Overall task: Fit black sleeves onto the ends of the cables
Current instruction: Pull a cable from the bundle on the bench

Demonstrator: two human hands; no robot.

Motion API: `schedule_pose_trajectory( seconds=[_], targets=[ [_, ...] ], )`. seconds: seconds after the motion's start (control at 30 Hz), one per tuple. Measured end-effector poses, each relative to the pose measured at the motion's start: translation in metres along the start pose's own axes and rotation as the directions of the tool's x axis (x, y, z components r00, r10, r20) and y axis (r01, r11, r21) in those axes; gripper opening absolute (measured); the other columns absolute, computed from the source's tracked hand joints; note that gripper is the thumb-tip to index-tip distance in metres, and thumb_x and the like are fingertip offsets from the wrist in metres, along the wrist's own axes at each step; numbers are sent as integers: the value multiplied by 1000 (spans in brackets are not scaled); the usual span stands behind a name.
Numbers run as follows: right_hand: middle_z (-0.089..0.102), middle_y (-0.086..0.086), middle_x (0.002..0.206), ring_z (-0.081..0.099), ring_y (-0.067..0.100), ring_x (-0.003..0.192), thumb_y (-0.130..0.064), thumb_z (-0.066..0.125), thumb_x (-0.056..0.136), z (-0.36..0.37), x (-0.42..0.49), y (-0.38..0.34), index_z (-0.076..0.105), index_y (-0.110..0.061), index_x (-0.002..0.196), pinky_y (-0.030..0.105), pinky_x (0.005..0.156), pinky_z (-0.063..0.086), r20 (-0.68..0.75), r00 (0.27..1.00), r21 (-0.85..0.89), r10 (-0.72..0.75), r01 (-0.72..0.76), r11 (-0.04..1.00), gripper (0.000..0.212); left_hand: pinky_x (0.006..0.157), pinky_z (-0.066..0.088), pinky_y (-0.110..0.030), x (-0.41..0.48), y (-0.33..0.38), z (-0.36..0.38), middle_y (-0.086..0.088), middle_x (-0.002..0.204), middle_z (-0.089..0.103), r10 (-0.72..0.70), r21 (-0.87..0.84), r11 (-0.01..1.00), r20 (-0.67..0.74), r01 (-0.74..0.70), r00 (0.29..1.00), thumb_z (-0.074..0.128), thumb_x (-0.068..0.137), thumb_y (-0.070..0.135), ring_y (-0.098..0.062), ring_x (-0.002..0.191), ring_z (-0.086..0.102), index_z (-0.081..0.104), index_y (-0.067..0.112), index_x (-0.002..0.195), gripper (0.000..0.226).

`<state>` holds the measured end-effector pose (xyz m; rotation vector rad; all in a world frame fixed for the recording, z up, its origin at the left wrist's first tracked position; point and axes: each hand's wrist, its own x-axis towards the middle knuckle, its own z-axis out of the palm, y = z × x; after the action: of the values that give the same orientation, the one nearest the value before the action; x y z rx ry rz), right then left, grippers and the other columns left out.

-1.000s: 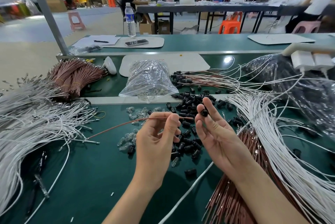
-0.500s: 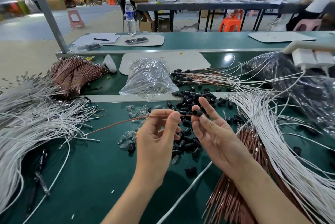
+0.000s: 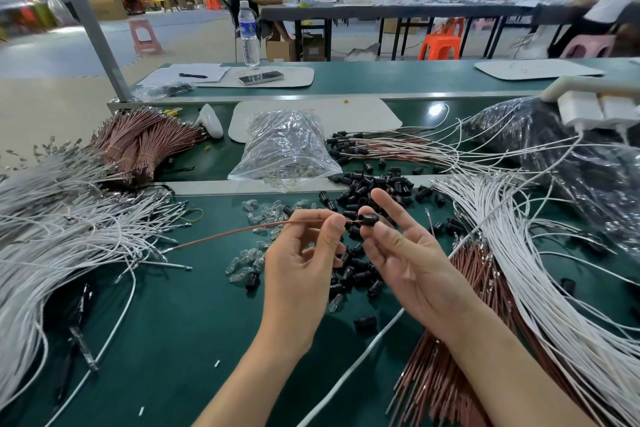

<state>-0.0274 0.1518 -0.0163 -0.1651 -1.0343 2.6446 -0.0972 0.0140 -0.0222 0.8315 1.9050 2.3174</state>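
Note:
My left hand (image 3: 300,264) pinches a thin brown cable (image 3: 235,232) near its right end, between thumb and forefinger. The cable runs off to the left over the green table (image 3: 173,340). My right hand (image 3: 403,255) pinches a small black sleeve (image 3: 368,219) at its fingertips, with the other fingers spread straight. The cable's bare tip meets the sleeve's left opening. Loose black sleeves (image 3: 367,189) lie in a pile just beyond and under both hands.
White cables (image 3: 69,229) fan out at the left and more white cables (image 3: 540,271) at the right, over brown cables (image 3: 460,340). A clear bag (image 3: 284,149) stands beyond the pile. Small clear bulbs (image 3: 252,219) are scattered left of my hands. People work at far tables.
My right hand has brought the black sleeve leftwards up to the cable's tip. The gap between sleeve and cable end has closed. My left hand has kept its pinch.

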Motion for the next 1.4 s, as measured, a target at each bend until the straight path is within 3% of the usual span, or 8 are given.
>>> schedule_pose_trajectory(
  seconds=[0.33, 0.57, 0.8, 0.97, 1.1, 1.3, 1.4],
  targets=[
    [74, 11, 111, 72, 13, 87, 2, 63, 84, 1, 0, 2, 76, -19, 118, 20, 78, 59, 13, 1000, -91, -21, 22, 996, 42, 63, 55, -25, 2, -1, -2, 2, 82, 72, -66, 8, 998, 20, 65, 998, 63, 95, 40, -11, 69, 66, 69, 28, 90, 14],
    [74, 11, 114, 72, 16, 99, 0, 66, 84, 0, 1, 5, 76, -20, 118, 19, 79, 57, 0, 999, -127, -47, 46, 991, 41, 61, 55, -22, 0, -2, 0, 5, 77, 72, -86, 20, 996, 49, 85, 995, 65, 92, 42, -7, 68, 67, 70, 32, 91, 11],
    [76, 12, 107, 73, 18, 99, -3, 69, 81, 4, 2, 12, 80, -21, 108, 21, 82, 57, -38, 995, -165, -97, 89, 982, 34, 62, 56, -24, -3, -5, 5, 2, 82, 74, -151, 1, 989, 53, 151, 987, 66, 93, 40, -10, 73, 69, 71, 29, 90, 12],
    [76, 8, 109, 73, 15, 99, -7, 71, 79, 3, 2, 8, 80, -25, 106, 19, 82, 56, -83, 987, -197, -134, 116, 973, 34, 61, 58, -27, 1, -4, 5, -4, 92, 75, -203, -110, 972, 37, 206, 978, 63, 93, 39, -19, 76, 72, 64, 17, 107, 26],
    [77, 8, 109, 72, 13, 101, -9, 72, 77, 4, 2, 8, 80, -26, 105, 18, 82, 56, -90, 985, -209, -146, 124, 970, 34, 61, 58, -27, 3, -4, 3, -4, 90, 75, -215, -129, 968, 2, 214, 977, 61, 97, 32, -19, 75, 72, 62, 7, 103, 26],
    [77, 12, 102, 75, 20, 92, -10, 78, 71, 5, 3, 15, 79, -17, 101, 23, 77, 59, -78, 988, -194, -131, 114, 974, 31, 59, 58, -26, -1, -5, 12, -7, 87, 75, -268, -209, 938, 74, 278, 961, 65, 90, 35, -17, 74, 71, 73, 27, 88, 12],
    [77, 8, 98, 74, 14, 87, -14, 83, 62, 3, 5, 9, 82, -19, 95, 18, 74, 57, -107, 986, -160, -132, 114, 981, 33, 58, 58, -28, 6, -4, 6, -8, 89, 74, -308, -286, 909, 29, 303, 951, 63, 91, 36, -20, 73, 70, 66, 13, 106, 28]
  ],
)
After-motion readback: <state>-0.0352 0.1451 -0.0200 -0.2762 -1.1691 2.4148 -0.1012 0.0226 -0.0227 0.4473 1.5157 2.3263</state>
